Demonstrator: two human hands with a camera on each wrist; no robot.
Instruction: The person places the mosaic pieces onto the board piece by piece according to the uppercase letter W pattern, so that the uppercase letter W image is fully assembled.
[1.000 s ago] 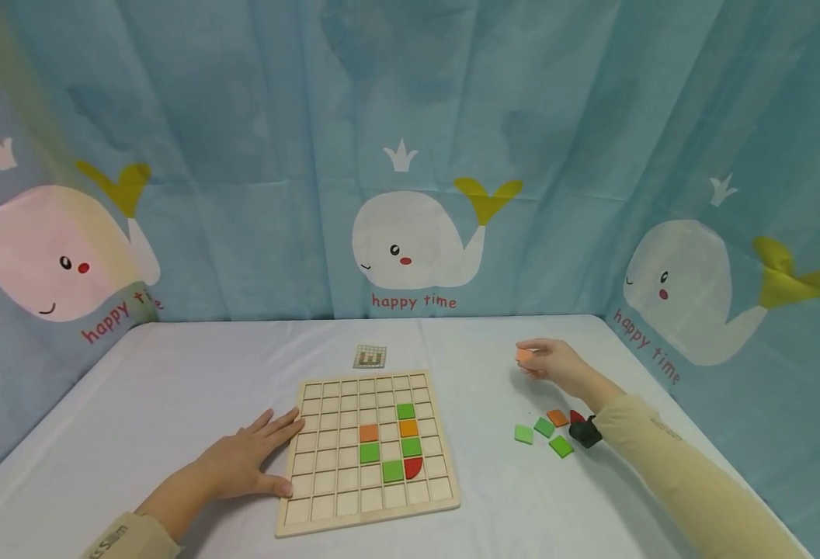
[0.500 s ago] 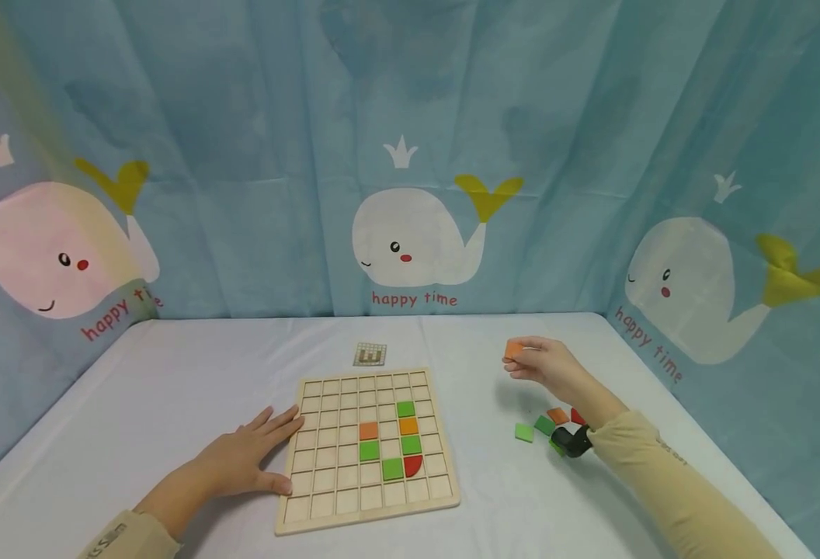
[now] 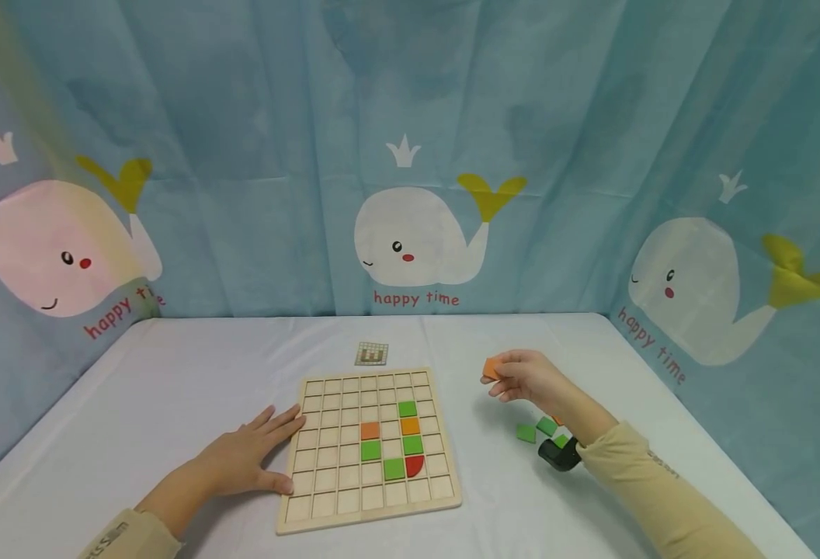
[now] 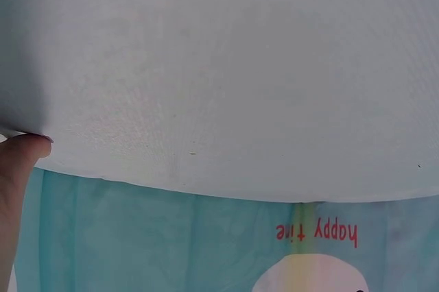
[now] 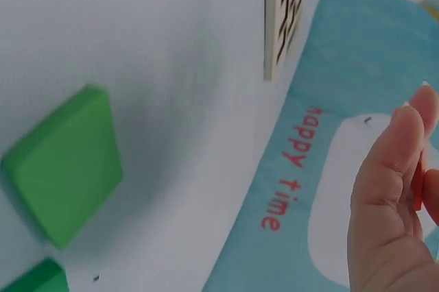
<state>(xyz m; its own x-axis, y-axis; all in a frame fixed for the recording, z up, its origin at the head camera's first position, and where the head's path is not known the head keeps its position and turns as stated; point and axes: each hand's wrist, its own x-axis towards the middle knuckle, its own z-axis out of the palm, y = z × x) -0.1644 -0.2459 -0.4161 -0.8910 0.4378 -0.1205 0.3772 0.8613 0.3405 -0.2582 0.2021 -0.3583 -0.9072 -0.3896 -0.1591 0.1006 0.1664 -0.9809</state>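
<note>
In the head view my right hand pinches an orange square tile above the table, to the right of the wooden grid board. A sliver of that tile also shows between the fingers in the right wrist view. My left hand lies with spread, straight fingers against the board's left edge. On the board sit several green squares, such as a green tile, an upper orange tile, a left orange tile and a red quarter-round piece.
Loose green tiles lie right of the board, partly hidden by the black wrist camera and right forearm. A small grid-pattern card lies behind the board. A blue whale-print curtain stands behind the white table.
My right hand has moved left toward the board, carrying the orange tile. The forearm now covers more of the loose pieces. The left hand has stayed at the board's edge.
</note>
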